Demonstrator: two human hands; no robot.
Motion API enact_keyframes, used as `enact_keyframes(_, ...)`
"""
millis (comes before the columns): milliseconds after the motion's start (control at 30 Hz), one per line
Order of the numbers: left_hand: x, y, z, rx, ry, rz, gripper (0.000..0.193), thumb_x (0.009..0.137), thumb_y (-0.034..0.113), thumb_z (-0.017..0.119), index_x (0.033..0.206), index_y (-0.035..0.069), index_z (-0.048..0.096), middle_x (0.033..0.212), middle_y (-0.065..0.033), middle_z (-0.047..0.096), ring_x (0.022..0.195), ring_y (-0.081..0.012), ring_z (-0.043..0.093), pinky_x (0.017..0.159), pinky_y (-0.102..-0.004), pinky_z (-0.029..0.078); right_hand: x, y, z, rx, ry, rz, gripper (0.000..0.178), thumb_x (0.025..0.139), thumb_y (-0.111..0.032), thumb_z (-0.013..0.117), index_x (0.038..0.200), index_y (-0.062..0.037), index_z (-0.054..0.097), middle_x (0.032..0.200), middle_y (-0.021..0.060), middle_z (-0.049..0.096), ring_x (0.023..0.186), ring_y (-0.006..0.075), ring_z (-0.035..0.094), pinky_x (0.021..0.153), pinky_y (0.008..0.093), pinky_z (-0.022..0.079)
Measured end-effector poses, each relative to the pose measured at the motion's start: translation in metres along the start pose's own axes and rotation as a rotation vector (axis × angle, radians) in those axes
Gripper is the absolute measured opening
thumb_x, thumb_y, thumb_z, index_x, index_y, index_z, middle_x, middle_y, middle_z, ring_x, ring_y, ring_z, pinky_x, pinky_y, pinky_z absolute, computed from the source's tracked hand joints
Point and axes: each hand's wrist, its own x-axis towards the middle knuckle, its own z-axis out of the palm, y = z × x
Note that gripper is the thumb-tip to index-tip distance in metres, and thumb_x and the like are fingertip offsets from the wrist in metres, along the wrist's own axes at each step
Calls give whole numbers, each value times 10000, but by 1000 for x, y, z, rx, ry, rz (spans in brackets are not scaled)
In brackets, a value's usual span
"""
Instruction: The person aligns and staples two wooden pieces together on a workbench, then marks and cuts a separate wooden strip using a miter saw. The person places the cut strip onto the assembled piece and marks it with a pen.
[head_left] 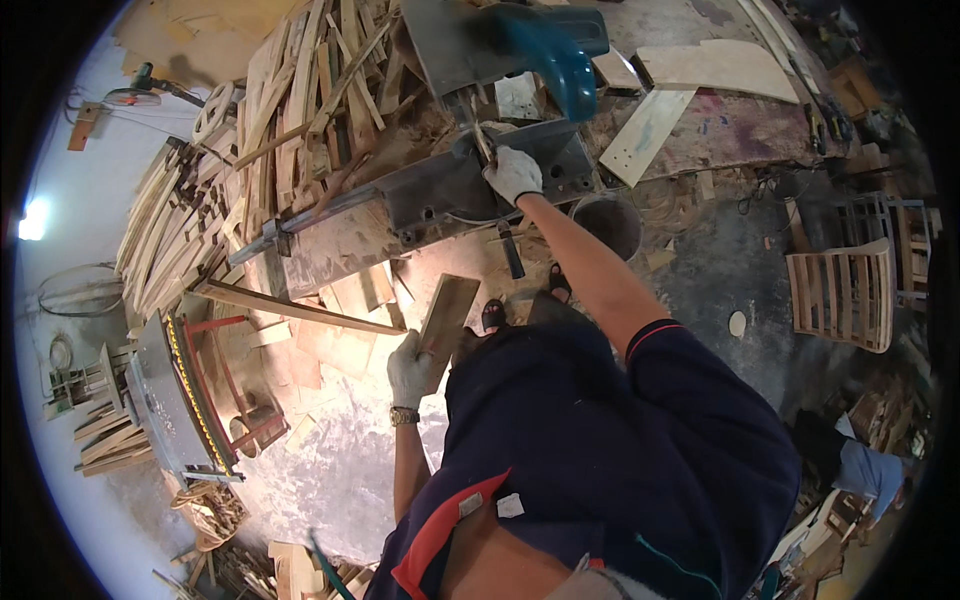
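In my gloved left hand (409,368) is a flat wooden board (450,310), gripped near its lower end and held at a slant beside my leg. My right hand (515,173), also gloved, reaches forward to the bed of a mitre saw (440,185). Its fingers are curled at a narrow strip of wood (482,142) lying across the bed; the fingertips are partly hidden. Above and to the right of that hand is the saw's teal housing (572,70), with a blurred part beside it. A black-gripped handle (511,252) juts from the saw's front.
Loose wood strips (310,110) are heaped behind the saw. A long batten (300,307) slants at left, near a grey machine table (175,400). Cut boards (650,135) lie on the bench at right. A slatted wooden frame (840,295) stands farther right; another person (868,470) is at lower right.
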Motion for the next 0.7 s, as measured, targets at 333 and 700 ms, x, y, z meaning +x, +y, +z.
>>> enact_keyframes(333,73,110,37,-63,-116,129,293,943,253,707,917,-1,564,727,-203,558,622,-272,509,602,-375,452,-85,221,-83,660,-1006,228,275,1013,-263,644,1028,7,688,849,99,700,700,182,694,671,331,577)
enact_keyframes(700,153,244,135,-37,-387,346,234,953,199,673,992,-15,587,789,-214,567,676,-285,492,664,-375,455,-142,219,-61,1268,-14,616,568,1064,-552,485,1362,-75,571,1025,71,681,802,182,686,624,338,565)
